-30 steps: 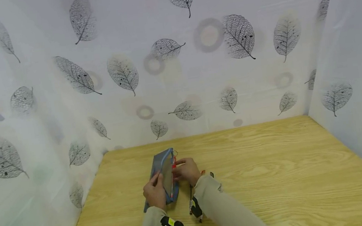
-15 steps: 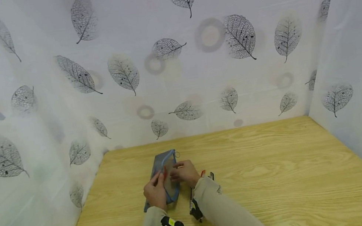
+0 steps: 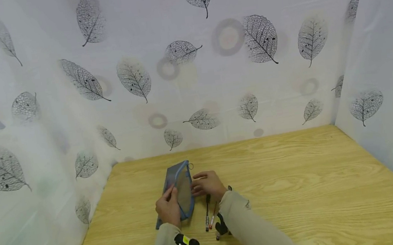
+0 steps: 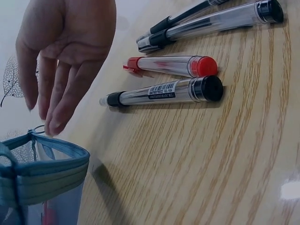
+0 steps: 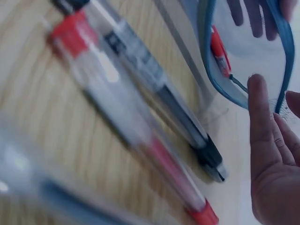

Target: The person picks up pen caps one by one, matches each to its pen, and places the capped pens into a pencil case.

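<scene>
A blue-edged zip pencil pouch with see-through sides stands propped on the table, its mouth spread. My left hand pinches the pouch's near rim between thumb and fingers. Just right of the mouth hovers my right hand, fingers extended and nothing in them. Inside the pouch a red pen shows in the right wrist view. On the table, under and beside the right forearm, lie a black-capped gel pen, a red-capped pen and another black-capped pen.
The wood-grain table spreads to the right of the pens. A pale leaf-print sheet hangs behind the table and along both sides. A small ring dangles from the pouch's far corner.
The red pen went from my right hand down into the pouch. That hand then drew back to the right with nothing in it. My left hand stayed on the pouch.
</scene>
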`<state>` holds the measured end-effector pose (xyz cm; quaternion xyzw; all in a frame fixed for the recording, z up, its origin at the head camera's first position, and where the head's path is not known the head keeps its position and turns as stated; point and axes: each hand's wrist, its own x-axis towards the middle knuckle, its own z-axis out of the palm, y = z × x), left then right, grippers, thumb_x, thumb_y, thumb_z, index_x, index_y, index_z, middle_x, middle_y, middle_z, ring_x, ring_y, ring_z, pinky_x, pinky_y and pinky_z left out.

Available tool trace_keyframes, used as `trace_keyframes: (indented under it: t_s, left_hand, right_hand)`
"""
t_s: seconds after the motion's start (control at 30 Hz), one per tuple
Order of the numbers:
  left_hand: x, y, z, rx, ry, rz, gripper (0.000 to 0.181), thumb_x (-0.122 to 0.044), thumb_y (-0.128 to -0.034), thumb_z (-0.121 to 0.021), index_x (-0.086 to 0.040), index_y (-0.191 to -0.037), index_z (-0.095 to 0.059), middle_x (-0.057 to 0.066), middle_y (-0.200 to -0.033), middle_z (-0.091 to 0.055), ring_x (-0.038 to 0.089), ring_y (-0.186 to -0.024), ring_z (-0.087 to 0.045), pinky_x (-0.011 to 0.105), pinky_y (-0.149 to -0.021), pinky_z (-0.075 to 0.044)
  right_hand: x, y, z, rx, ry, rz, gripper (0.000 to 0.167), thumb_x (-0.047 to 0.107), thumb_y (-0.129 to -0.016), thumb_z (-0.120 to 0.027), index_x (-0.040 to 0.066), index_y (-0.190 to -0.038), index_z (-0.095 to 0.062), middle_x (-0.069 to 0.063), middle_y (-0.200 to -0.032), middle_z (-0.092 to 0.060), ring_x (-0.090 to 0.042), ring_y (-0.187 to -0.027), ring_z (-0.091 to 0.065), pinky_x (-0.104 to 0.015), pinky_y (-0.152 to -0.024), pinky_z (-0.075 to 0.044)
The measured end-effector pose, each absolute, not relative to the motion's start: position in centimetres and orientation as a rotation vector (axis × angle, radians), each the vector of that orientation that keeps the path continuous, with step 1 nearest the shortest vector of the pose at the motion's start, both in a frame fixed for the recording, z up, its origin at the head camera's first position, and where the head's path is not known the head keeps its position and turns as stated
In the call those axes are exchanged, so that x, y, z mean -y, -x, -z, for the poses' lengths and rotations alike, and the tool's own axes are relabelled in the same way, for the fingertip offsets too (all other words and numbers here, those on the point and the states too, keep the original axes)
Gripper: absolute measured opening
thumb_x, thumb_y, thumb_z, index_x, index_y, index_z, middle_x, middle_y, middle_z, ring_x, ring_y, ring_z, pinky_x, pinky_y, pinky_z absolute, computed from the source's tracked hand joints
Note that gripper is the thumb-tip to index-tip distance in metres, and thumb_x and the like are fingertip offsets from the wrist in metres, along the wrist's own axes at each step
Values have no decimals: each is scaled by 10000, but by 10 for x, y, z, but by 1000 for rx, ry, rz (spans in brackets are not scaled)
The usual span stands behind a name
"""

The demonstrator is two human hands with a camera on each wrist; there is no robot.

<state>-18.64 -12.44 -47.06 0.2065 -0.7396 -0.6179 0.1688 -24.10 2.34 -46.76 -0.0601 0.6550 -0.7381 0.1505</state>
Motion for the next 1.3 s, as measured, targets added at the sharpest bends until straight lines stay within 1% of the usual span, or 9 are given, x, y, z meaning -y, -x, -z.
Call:
trace_keyframes:
  t_s: [0.1,0.17,0.43,0.63,0.83,0.93,1.1,1.2,1.3]
  left_hand:
    - [124,186,471,2094,-573,1751,258,-172,-946,-624,-50,-1160,-701,140,-1223,-645,324,-1177,-569,476,-963,-445]
    - [123,184,470,2088,-565,1754,258,-171,-946,-623,-49,-1159,-701,141,-1221,-646,323,-1168,-574,476,-956,-450]
    - [123,181,471,2081,-529,1743,262,-164,-949,-621,-27,-1160,-696,155,-1211,-649,336,-1119,-601,480,-920,-473]
    - [123,181,471,2071,-523,1739,257,-158,-945,-628,-27,-1154,-699,148,-1203,-654,328,-1115,-604,474,-914,-477]
    - [122,180,471,2073,-528,1725,251,-152,-941,-633,-23,-1145,-703,167,-1187,-658,327,-1084,-615,474,-890,-484]
    - [122,181,472,2066,-533,1728,245,-147,-937,-636,-24,-1137,-706,158,-1185,-660,326,-1090,-613,474,-898,-481]
    - [121,181,472,2047,-547,1752,241,-144,-937,-636,-28,-1137,-706,144,-1195,-658,326,-1111,-604,475,-913,-476]
    - [121,180,471,2054,-551,1754,244,-151,-940,-633,-34,-1142,-705,145,-1202,-654,325,-1111,-604,476,-909,-478]
    - [121,180,471,2059,-545,1750,245,-154,-943,-631,-35,-1144,-705,143,-1206,-653,326,-1117,-602,478,-911,-477]
  right_hand:
    - [-33,238,466,-1908,155,2115,393,26,-953,-555,-160,-1291,-479,-336,-1100,-622,-392,-852,-690,-445,-750,-568]
    - [-41,236,466,-1927,157,2103,391,36,-958,-551,-152,-1294,-483,-325,-1112,-622,-364,-823,-697,-443,-736,-571]
    - [-74,224,470,-2015,129,2043,391,77,-963,-557,-111,-1303,-511,-288,-1100,-641,-290,-729,-685,-431,-659,-578]
    - [-95,210,470,-2027,23,2038,391,76,-936,-585,-105,-1279,-530,-249,-1035,-664,-200,-639,-653,-377,-575,-570]
    - [-106,197,473,-2065,-85,2035,382,46,-888,-626,-102,-1233,-554,-191,-923,-682,-185,-556,-637,-348,-523,-550]
    - [-109,192,475,-2112,-163,2016,349,33,-874,-637,-107,-1186,-567,-174,-866,-697,-178,-511,-626,-326,-489,-538]
    - [-115,188,481,-2133,-248,1955,315,50,-884,-647,-99,-1145,-553,-141,-832,-703,-165,-489,-616,-298,-458,-520]
    - [-116,187,482,-2118,-262,1938,335,62,-887,-651,-91,-1161,-534,-122,-823,-688,-157,-486,-609,-293,-449,-516]
    - [-117,186,482,-2112,-268,1939,344,57,-886,-653,-88,-1167,-518,-132,-813,-666,-159,-479,-604,-294,-440,-512]
